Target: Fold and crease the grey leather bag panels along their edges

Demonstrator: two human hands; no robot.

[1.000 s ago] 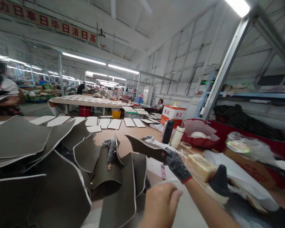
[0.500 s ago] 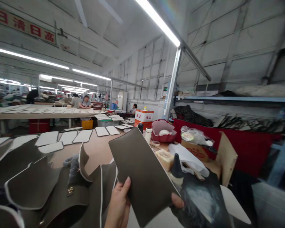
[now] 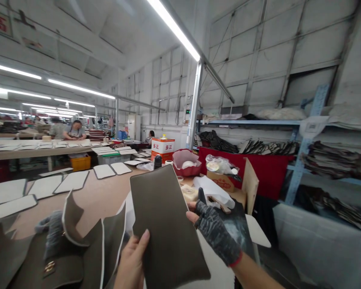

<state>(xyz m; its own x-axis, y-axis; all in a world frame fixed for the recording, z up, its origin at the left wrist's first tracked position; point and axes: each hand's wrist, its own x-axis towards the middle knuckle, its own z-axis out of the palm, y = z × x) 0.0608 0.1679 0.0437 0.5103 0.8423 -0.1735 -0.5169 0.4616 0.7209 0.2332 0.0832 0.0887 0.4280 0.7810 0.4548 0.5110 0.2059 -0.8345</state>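
Observation:
A dark olive-brown, leather-like panel [image 3: 165,224] with a pale edge stands tilted up in front of me. My left hand [image 3: 132,257] is bare and grips its left edge, thumb on the front face. On the right side my right hand [image 3: 218,230], in a dark grey fingerless glove with a red cuff, has its bare fingertips closed at the panel's edge. Just behind that hand rises a dark cone-shaped object [image 3: 201,194]. Left of the panel lies a matching brown bag piece [image 3: 63,261] with a gold clasp and a grey fuzzy strip.
White dark-edged panels [image 3: 74,180] lie across the table [image 3: 108,190]. Behind my right hand are a yellowish block [image 3: 189,192], white sheeting [image 3: 213,190] and a red bowl-like wrapper [image 3: 186,162]. A shelving rack [image 3: 302,164] stands at right. A person [image 3: 74,130] sits at a far table.
My view has turned to the right. My right hand has moved from the panel's lower right corner up along its right edge, and its glove now shows. My left hand keeps its grip.

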